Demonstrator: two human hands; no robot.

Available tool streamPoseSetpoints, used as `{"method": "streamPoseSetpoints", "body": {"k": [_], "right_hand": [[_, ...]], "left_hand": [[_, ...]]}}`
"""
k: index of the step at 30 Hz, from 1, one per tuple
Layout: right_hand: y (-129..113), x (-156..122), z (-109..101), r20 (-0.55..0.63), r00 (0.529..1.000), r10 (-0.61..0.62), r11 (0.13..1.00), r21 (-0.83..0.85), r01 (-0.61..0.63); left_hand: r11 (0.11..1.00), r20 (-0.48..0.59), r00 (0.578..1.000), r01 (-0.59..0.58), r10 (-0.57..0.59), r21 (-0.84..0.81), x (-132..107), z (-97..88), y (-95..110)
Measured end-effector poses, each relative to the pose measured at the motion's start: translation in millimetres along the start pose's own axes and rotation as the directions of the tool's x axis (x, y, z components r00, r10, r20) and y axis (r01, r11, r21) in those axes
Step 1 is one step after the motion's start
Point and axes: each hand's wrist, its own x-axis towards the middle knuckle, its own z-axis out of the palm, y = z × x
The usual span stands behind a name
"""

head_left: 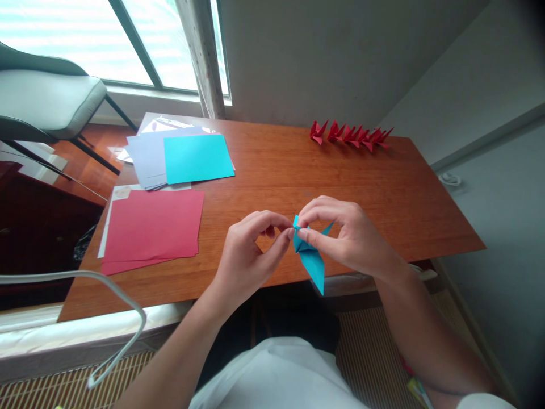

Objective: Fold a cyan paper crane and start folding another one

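Observation:
Both my hands hold a partly folded piece of blue origami paper (312, 259) above the near edge of the wooden table (272, 170). My left hand (249, 250) pinches the paper's top tip between thumb and forefinger. The fingers of my right hand (344, 233) are closed on the paper's upper part from the right, and a long pointed flap hangs down below them.
A stack of red paper sheets (153, 230) lies at the table's left. Behind it lie a blue sheet (196, 158) and pale lilac sheets (147, 159). Several folded red paper cranes (349, 134) stand in a row at the far right edge. A grey chair (46, 96) stands by the window.

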Motion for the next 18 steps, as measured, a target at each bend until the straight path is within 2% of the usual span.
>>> {"method": "streamPoseSetpoints", "body": {"k": [4, 9, 18], "right_hand": [[0.0, 0.1, 2.2, -0.04, 0.999, 0.021, 1.0, 0.023, -0.02], [-0.4, 0.3, 3.8, -0.071, 0.997, 0.041, 0.998, 0.058, -0.037], [-1.7, 1.4, 4.5, -0.088, 0.995, 0.045, 0.996, 0.084, -0.038]], "left_hand": [[0.997, -0.041, 0.999, 0.032, -0.035, -0.077, -3.1, 3.7, -0.4], [0.989, -0.081, 0.996, 0.018, -0.03, -0.145, -7.0, 6.1, -2.1], [0.989, -0.093, 0.995, 0.017, -0.031, -0.149, -5.9, 6.3, -0.8]]}}
